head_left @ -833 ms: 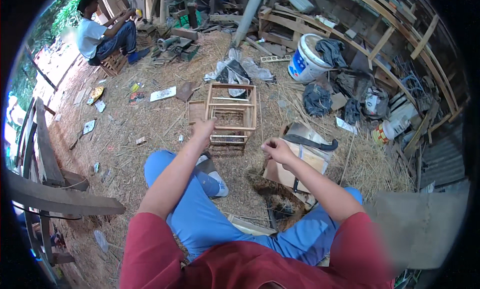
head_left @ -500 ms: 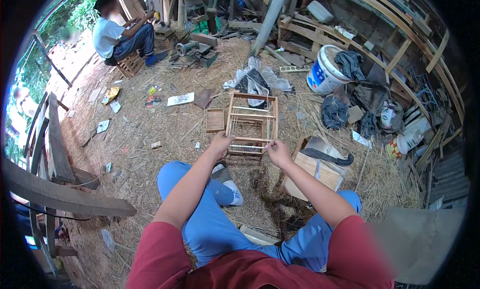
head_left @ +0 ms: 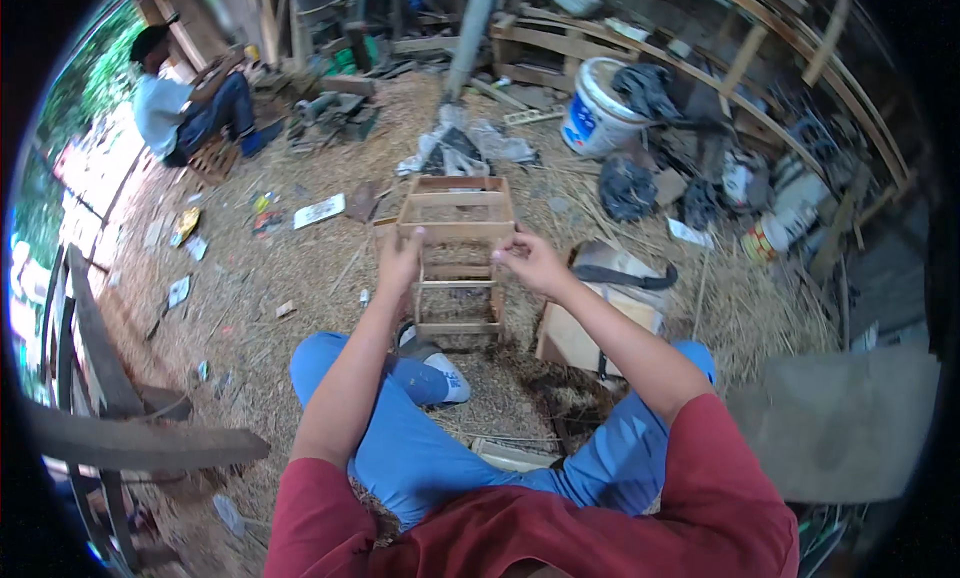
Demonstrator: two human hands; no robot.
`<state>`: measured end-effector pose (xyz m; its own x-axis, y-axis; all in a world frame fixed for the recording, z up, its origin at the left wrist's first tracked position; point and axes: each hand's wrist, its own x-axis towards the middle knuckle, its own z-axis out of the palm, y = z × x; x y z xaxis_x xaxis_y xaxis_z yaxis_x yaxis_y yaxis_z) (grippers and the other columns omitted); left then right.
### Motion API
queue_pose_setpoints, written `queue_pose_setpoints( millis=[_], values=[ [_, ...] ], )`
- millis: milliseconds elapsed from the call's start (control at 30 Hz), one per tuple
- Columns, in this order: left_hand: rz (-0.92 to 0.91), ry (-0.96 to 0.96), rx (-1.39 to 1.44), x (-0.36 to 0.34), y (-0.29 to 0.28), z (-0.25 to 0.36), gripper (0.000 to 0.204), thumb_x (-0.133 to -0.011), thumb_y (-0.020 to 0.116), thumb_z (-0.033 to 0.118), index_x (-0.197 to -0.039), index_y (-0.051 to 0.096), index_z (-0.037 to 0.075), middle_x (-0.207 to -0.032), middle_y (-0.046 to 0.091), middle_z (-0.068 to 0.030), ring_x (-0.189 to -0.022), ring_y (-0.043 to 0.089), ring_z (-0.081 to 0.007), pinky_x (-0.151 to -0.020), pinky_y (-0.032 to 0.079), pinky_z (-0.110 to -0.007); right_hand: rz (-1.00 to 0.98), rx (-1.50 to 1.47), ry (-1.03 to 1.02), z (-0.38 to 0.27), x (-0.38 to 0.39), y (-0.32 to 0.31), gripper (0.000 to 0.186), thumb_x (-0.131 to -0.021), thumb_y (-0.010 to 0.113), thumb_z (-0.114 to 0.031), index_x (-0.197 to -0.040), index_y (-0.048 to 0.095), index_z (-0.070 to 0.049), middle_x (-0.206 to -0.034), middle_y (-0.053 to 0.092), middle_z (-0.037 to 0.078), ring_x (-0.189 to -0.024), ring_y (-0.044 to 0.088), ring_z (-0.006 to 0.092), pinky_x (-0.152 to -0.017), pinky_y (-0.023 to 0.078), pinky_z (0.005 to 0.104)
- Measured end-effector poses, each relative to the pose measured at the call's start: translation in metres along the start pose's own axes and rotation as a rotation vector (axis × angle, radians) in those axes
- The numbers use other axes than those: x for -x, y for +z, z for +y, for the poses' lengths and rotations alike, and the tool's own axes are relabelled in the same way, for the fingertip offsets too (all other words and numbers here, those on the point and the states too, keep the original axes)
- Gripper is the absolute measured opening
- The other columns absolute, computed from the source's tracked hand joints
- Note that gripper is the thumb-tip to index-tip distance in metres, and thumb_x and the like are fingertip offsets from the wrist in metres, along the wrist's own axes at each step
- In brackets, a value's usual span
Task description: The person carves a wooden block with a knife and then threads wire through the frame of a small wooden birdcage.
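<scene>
Frame (head_left: 455, 232): matt wood. Bucket (head_left: 592, 125): smooth plastic. Bag (head_left: 628, 190): crinkled plastic. Trousers (head_left: 420, 458): matt cloth.

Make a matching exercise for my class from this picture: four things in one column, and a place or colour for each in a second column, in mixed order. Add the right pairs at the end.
Things
1. Wooden frame
2. Bucket
3. Hooked tool
4. Other person

Places and colours
A. White with blue patches
B. Seated at the upper left
C. Between the left hand and the right hand
D. Dark, to the right of the right hand

Right pairs: 1-C, 2-A, 3-D, 4-B
</scene>
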<state>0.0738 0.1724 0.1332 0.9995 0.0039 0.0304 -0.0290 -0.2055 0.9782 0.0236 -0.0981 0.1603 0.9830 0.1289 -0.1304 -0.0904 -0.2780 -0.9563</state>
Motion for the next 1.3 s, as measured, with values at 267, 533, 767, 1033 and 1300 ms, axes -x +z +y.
queue_pose_setpoints(
  millis=[267,533,767,1033,1300],
  values=[
    [0.128,0.341,0.114,-0.002,0.039,0.087,0.041,-0.103,0.060,0.030,-0.132,0.058,0.000,-0.110,0.068,-0.0092,-0.094,0.061,-0.0128,-0.083,0.049,-0.028,0.151,-0.269,-0.276,-0.056,0.064,-0.077,0.008,-0.094,0.072,-0.010,-0.098,0.069,-0.004,-0.153,0.042,0.026,-0.140,0.044,0.0183,-0.106,0.038,0.0304],
    [-0.185,0.488,0.375,0.045,0.100,0.159,0.046,-0.108,0.050,0.028,-0.146,0.047,0.004,-0.103,0.063,-0.0034,-0.083,0.058,-0.0104,-0.078,0.052,-0.029,0.313,-0.441,-0.459,-0.086,0.153,-0.145,0.006,-0.096,0.068,-0.008,-0.098,0.065,-0.004,-0.160,0.033,0.026,-0.125,0.051,0.0068,-0.101,0.042,0.0267],
    [-0.124,0.556,0.556,0.073,0.169,0.174,0.041,-0.108,0.048,0.022,-0.143,0.050,0.000,-0.100,0.059,-0.0025,-0.087,0.055,-0.0109,-0.082,0.051,-0.029,0.438,-0.527,-0.596,-0.093,0.200,-0.186,0.008,-0.094,0.068,-0.003,-0.099,0.062,-0.001,-0.157,0.037,0.027,-0.130,0.053,0.0155,-0.103,0.043,0.0277],
    [-0.194,0.702,0.440,0.097,0.245,0.181,0.048,-0.103,0.051,0.016,-0.148,0.043,0.001,-0.113,0.055,-0.0020,-0.096,0.051,-0.0103,-0.087,0.044,-0.026,0.693,-0.398,-0.536,-0.063,0.246,-0.234,0.012,-0.093,0.071,-0.012,-0.093,0.066,-0.002,-0.147,0.053,0.017,-0.077,0.052,0.0031,-0.077,0.046,0.0219],
    [-0.215,0.973,0.102,0.099,0.288,0.164,0.063,-0.089,0.048,0.007,-0.150,0.038,-0.002,-0.141,0.049,-0.0170,-0.127,0.049,-0.0271,-0.109,0.036,-0.036,0.761,-0.364,-0.320,-0.033,0.282,-0.245,0.013,-0.091,0.073,-0.013,-0.091,0.064,-0.004,-0.081,0.061,-0.004,-0.074,0.054,0.0050,-0.068,0.043,0.0231]
  ],
)
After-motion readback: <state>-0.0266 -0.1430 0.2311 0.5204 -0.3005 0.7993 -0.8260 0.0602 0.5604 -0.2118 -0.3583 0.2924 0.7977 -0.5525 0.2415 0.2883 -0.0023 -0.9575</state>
